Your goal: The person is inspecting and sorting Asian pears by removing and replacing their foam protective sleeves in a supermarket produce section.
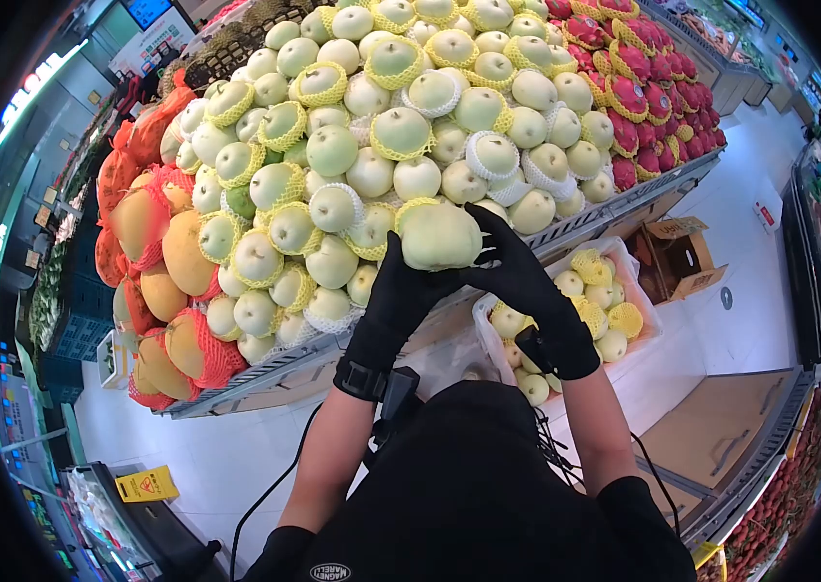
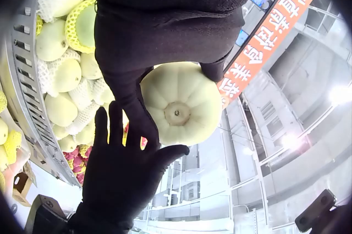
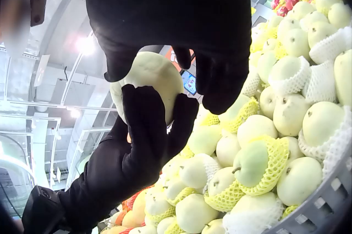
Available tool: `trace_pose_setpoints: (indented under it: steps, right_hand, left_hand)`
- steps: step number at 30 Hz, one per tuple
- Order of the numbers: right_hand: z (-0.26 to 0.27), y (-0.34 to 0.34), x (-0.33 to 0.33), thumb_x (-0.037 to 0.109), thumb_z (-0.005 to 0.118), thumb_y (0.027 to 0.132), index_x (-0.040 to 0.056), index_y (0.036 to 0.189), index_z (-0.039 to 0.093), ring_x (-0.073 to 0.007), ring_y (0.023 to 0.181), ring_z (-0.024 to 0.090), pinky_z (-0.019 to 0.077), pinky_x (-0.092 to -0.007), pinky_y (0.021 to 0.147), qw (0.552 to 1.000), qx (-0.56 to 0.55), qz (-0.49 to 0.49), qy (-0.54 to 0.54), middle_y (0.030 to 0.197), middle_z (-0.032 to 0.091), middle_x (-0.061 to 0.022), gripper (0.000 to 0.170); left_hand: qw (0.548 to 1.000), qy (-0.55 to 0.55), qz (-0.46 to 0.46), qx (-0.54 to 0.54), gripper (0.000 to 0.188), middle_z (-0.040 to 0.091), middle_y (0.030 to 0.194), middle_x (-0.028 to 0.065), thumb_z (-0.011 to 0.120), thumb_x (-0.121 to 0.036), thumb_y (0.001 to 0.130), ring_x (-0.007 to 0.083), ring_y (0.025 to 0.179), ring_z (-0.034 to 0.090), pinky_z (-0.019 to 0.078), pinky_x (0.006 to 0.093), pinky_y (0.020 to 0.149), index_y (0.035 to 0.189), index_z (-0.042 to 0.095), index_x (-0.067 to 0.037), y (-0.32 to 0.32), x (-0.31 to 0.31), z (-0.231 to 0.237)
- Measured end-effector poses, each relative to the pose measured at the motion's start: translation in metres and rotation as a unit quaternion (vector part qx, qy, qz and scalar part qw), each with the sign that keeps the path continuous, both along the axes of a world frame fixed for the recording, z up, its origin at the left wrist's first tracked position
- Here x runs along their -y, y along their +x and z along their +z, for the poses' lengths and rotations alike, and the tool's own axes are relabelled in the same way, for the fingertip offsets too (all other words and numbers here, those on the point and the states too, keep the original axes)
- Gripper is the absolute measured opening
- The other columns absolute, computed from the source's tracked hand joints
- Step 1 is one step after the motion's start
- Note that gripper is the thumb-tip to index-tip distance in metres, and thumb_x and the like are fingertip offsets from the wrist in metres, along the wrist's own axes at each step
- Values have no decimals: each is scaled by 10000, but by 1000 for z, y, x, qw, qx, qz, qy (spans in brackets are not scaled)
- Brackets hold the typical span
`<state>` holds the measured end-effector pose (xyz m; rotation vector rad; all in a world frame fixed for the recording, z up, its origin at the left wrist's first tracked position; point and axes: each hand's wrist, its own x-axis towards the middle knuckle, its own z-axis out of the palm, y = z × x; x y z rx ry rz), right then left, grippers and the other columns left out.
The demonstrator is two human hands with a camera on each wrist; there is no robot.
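Note:
A pale green, ribbed melon (image 1: 439,236) is held up in front of the fruit pile. My black-gloved left hand (image 1: 399,291) grips it from the left, with thumb and fingers curled round its sides. In the left wrist view, the round end of the melon (image 2: 192,99) faces the camera. Close by on the right is my gloved right hand (image 1: 525,276), its fingers spread and fairly straight. Its thumb reaches the melon's lower edge in the left wrist view. Part of the melon (image 3: 157,72) is hidden behind both hands in the right wrist view.
Many pale melons (image 1: 331,150), several in yellow or white foam nets, cover the sloping stand. Larger orange-yellow melons (image 1: 187,254) in red nets lie left, dragon fruit (image 1: 628,97) right. Below the stand's grey rail (image 1: 585,218) are a white crate (image 1: 658,325) of pale fruit and a cardboard box (image 1: 687,257).

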<state>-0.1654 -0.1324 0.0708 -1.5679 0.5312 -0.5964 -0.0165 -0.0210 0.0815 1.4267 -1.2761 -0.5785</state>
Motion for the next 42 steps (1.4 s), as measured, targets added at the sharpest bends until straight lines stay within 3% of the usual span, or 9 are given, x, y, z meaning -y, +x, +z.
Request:
trace_pose_setpoints:
  steps: [4, 10, 13, 14, 16, 22, 28, 31, 42]
  right_hand:
    - [-1, 15, 0, 178, 799, 747, 90, 1436, 361, -178, 1003, 581, 494, -338, 886, 996, 42, 15, -72, 1237, 563, -97, 820]
    - [-2, 24, 3, 162, 736, 806, 77, 1414, 393, -170, 1009, 583, 496, -328, 875, 998, 30, 59, -1, 1236, 565, -98, 704]
    - [-5, 28, 3, 137, 712, 816, 75, 1407, 406, -163, 1005, 582, 497, -329, 868, 998, 27, 51, 20, 1227, 567, -100, 668]
    - [-4, 28, 2, 139, 714, 813, 72, 1407, 403, -168, 1017, 580, 494, -331, 878, 998, 29, 52, 25, 1225, 567, -100, 673]
    - [0, 30, 1, 143, 718, 808, 68, 1407, 397, -177, 1041, 575, 488, -336, 899, 997, 33, 54, 33, 1220, 566, -100, 684]
    - [-2, 38, -6, 213, 786, 742, 15, 1371, 395, -211, 1141, 541, 455, -352, 970, 998, 55, 32, -15, 1241, 549, -117, 767]
    - [-12, 26, 0, 208, 799, 725, 7, 1361, 402, -206, 1149, 534, 455, -359, 970, 997, 78, 11, 22, 1244, 546, -122, 776]
    - [-13, 21, 4, 209, 802, 721, 5, 1355, 405, -204, 1136, 542, 466, -360, 959, 998, 56, -9, 38, 1244, 545, -120, 775]
    - [5, 31, -6, 230, 867, 662, 13, 1362, 397, -237, 1162, 554, 461, -374, 976, 990, 35, -84, -107, 1267, 546, -146, 871]
  left_hand:
    - [994, -31, -8, -108, 607, 628, 1133, 145, 787, -117, 789, 208, 1022, 626, 529, 343, 862, 1240, 413, 42, -3, -3, 11]
    - [998, -54, 31, 10, 618, 633, 1130, 146, 797, -118, 779, 221, 1023, 629, 531, 349, 856, 1240, 420, 47, 12, -5, -7]
    - [991, -1, 5, -131, 582, 592, 1207, 163, 747, -178, 838, 232, 1073, 608, 519, 361, 882, 1254, 415, 57, 21, -5, -7]
    - [949, -24, -29, -314, 578, 571, 1233, 166, 721, -216, 859, 237, 1095, 593, 508, 364, 900, 1265, 411, 54, 23, -6, -11]
    - [761, -69, -93, -638, 578, 528, 1285, 173, 670, -293, 902, 247, 1141, 563, 485, 370, 938, 1285, 403, 49, 28, -6, -22]
    - [972, -22, 61, -224, 541, 500, 1254, 129, 628, -214, 863, 221, 1175, 495, 419, 351, 1004, 1308, 406, -2, 25, -9, -26]
    - [985, -65, -4, -162, 507, 513, 1232, 115, 620, -187, 865, 187, 1135, 511, 453, 328, 953, 1294, 427, 1, 37, -2, -39]
    - [953, -9, -24, -301, 435, 540, 1205, 106, 600, -206, 920, 186, 1082, 546, 472, 339, 932, 1276, 459, 2, 42, 1, -37]
    - [967, 34, -2, -253, 451, 548, 1240, 126, 599, -112, 907, 194, 1096, 562, 491, 353, 929, 1318, 453, 4, 37, 10, -35]
